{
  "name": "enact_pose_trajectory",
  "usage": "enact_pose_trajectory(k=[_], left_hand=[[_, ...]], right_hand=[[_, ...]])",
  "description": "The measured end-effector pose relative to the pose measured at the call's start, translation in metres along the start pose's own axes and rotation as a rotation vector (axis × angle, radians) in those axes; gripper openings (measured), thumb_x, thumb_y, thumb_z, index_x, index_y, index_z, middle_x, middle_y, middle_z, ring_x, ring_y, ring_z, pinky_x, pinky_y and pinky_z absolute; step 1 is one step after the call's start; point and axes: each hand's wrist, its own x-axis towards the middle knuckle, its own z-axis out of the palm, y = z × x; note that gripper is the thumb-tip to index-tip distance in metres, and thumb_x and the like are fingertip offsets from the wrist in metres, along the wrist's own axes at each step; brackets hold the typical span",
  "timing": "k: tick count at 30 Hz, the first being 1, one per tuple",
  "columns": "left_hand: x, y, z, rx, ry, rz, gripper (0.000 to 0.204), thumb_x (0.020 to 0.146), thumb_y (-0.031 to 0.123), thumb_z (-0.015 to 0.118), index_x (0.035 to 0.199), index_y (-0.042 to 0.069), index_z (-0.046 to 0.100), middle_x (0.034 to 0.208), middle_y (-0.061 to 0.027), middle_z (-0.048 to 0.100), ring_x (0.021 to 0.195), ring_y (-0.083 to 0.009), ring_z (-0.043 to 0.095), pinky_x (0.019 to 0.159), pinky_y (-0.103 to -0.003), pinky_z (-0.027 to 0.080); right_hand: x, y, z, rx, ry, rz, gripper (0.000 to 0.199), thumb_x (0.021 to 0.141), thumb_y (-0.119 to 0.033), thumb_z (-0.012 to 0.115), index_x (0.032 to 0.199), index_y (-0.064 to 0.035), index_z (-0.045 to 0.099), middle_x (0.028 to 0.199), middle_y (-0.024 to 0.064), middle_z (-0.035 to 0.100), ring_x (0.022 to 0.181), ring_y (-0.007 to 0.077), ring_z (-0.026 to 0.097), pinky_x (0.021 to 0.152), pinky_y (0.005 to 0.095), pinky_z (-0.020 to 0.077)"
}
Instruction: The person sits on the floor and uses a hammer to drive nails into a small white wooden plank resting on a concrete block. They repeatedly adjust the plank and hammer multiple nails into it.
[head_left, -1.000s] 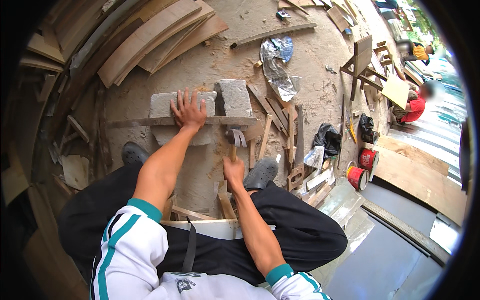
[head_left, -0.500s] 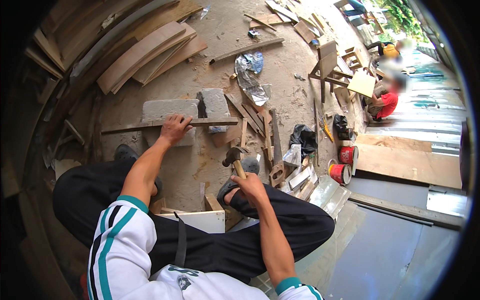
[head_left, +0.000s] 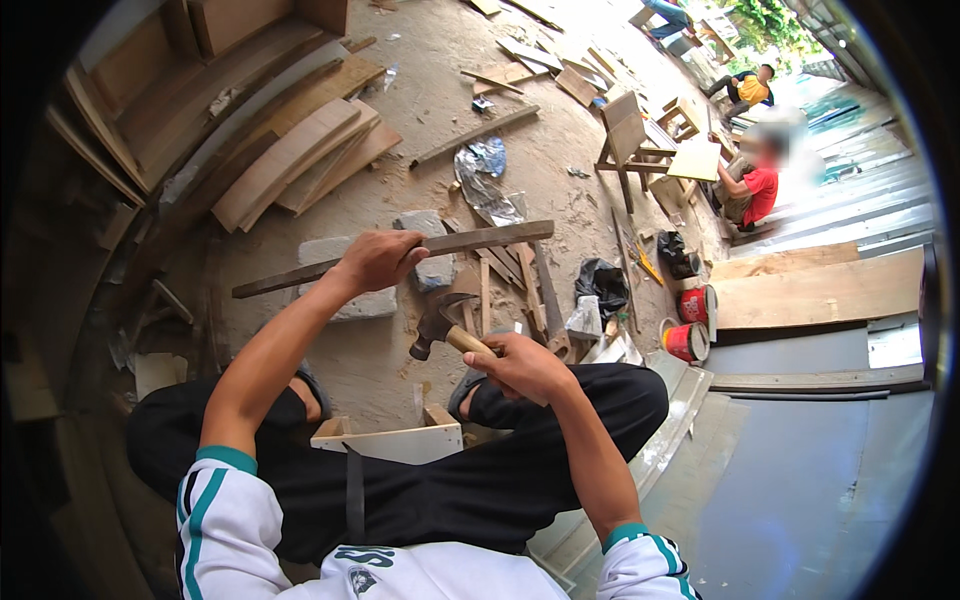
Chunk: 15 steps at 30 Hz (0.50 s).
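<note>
My left hand point(head_left: 380, 260) is closed around a long narrow wooden strip point(head_left: 480, 238). The strip is held tilted, its right end higher, above two grey concrete blocks point(head_left: 362, 303) on the ground. In my right hand point(head_left: 520, 366) is a claw hammer point(head_left: 437, 326), gripped by its wooden handle with the dark metal head pointing left, just below the strip. A handsaw point(head_left: 552, 300) lies to the right of the blocks. Between my legs stands a small wooden box-like piece point(head_left: 400, 444) with a white front panel.
Stacked boards point(head_left: 300, 165) lie at the far left. Wood offcuts, a crumpled silver plastic sheet point(head_left: 487, 190) and a black plastic bag point(head_left: 602, 283) litter the ground. Red paint cans point(head_left: 686, 342) stand at the right. A person in red point(head_left: 757, 190) sits near a wooden chair point(head_left: 625, 135).
My left hand has raised the strip off the blocks and tilted it. The hammer in my right hand has shifted left, its head now turned to the left.
</note>
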Motion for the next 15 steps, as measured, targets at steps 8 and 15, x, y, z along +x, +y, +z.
enact_pose_trajectory(k=[8,15], left_hand=[[-0.016,0.019,-0.044,0.106,0.005,0.077,0.028,0.096,0.031,0.052,0.104,0.006,0.061,0.089,-0.0144,0.067,0.081,-0.0330,0.065,0.066,-0.043,0.051],[-0.031,0.023,-0.043,0.080,0.020,-0.026,0.028,0.097,0.030,0.050,0.105,0.005,0.060,0.093,-0.0178,0.066,0.083,-0.0373,0.063,0.068,-0.044,0.050]], right_hand=[[0.012,-0.022,-0.001,0.068,-0.002,-0.155,0.040,0.093,-0.041,0.059,0.087,-0.0009,0.061,0.060,-0.0001,0.052,0.047,0.0094,0.050,0.045,0.0260,0.0422],[0.024,-0.009,0.007,0.266,0.014,-0.208,0.040,0.095,-0.040,0.057,0.085,-0.0015,0.058,0.060,-0.0002,0.050,0.044,0.0094,0.049,0.041,0.0246,0.0403]])
